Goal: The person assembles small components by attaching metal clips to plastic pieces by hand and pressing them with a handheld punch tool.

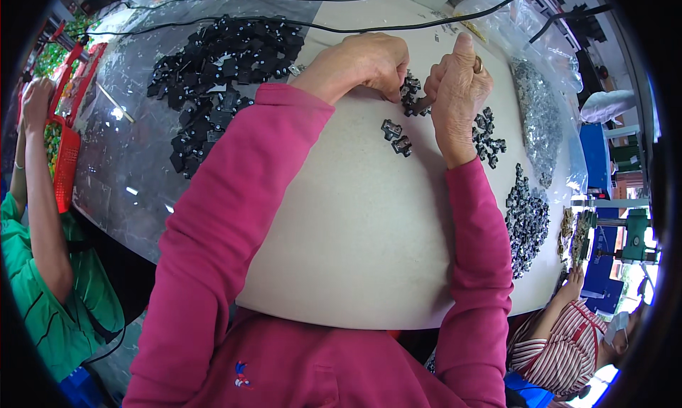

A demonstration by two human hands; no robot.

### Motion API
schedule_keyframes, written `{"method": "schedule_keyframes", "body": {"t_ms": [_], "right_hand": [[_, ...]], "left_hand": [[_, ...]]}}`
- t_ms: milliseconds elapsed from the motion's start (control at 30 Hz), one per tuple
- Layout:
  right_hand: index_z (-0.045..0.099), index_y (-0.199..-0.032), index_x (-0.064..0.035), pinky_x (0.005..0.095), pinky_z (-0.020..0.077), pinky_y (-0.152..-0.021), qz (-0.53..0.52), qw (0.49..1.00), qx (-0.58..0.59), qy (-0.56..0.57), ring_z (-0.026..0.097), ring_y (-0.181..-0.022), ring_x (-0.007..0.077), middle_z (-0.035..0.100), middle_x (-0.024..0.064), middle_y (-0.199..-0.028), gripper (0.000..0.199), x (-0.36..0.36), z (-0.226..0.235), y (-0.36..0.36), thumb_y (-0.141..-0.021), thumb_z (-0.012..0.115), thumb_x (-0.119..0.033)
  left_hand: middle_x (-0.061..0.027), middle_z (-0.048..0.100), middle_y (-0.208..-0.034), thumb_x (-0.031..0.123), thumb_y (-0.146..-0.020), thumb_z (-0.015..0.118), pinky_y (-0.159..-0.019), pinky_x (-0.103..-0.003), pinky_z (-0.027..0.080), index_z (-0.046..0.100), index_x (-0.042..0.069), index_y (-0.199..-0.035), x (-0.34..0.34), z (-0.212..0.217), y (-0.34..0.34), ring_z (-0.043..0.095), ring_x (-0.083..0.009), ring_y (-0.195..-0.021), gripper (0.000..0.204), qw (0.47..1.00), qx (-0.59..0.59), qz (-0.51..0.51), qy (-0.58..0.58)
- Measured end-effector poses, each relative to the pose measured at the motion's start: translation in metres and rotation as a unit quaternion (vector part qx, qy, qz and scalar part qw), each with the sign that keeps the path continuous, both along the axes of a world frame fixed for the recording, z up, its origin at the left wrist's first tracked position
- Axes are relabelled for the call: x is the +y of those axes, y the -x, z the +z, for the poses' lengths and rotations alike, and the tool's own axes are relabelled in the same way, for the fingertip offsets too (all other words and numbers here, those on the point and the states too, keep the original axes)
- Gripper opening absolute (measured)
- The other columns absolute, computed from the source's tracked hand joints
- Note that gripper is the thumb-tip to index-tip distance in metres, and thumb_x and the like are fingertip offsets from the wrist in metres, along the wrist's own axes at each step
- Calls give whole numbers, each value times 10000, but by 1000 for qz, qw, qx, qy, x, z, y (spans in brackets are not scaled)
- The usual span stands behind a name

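Note:
My left hand (376, 63) is bent over the table with its fingers curled downward and pressed together. What its fingertips hold, if anything, is hidden. Close by, my right hand (460, 88) is closed with the thumb pointing up and a ring on one finger; its grip is hidden too. Between the two hands lies a small cluster of black parts with shiny metal bits (410, 95), near the fingertips of both. Two similar parts (396, 137) lie apart on the pale tabletop (348, 237). More of them (488, 138) sit beside my right wrist.
Flat black pieces (227, 60) form a big pile at left on clear sheeting. A heap of small dark parts (526, 223) lies at right, below a clear plastic bag of small pieces (536, 124). Black cables (341, 30) cross the far side. People sit left and right; a red basket (66, 163) stands at left.

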State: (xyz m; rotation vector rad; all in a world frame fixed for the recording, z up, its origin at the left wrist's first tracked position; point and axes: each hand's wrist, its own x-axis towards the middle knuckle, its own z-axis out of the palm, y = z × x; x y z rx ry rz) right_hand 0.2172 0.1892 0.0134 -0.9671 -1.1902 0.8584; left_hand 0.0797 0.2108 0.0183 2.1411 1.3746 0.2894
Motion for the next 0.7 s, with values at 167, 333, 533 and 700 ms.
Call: {"method": "schedule_keyframes", "body": {"t_ms": [167,333,533,700], "right_hand": [[296,-575,-148,239,211,-361,5,1000,14,12,276,-402,64,273,-49,-483,498,3,0,-2,-905,557,-415],[292,-574,-146,240,203,-362,16,1000,21,-2,268,-403,64,268,-48,-482,500,0,7,-5,-909,554,-409],[286,-573,-144,241,193,-363,32,999,32,-18,260,-405,63,261,-48,-482,502,-3,12,-4,-914,551,-400],[282,-571,-142,242,186,-365,47,998,38,-23,252,-406,62,256,-47,-481,504,-5,11,-2,-918,548,-394]], "left_hand": [[-90,658,-751,177,-595,757,-636,-328,486,647,28,-776,3,-2,1,626,-201,-714,259,1000,-10,-6,8],[-56,671,-758,181,-586,779,-633,-323,502,671,85,-790,5,-6,0,636,-191,-713,250,1000,4,4,4],[-52,671,-757,162,-601,780,-623,-329,497,670,85,-777,4,-4,-1,634,-191,-709,222,1000,2,8,10],[-52,672,-765,148,-616,780,-630,-335,493,662,84,-772,5,-5,0,635,-194,-726,206,1000,-7,10,23]]}}
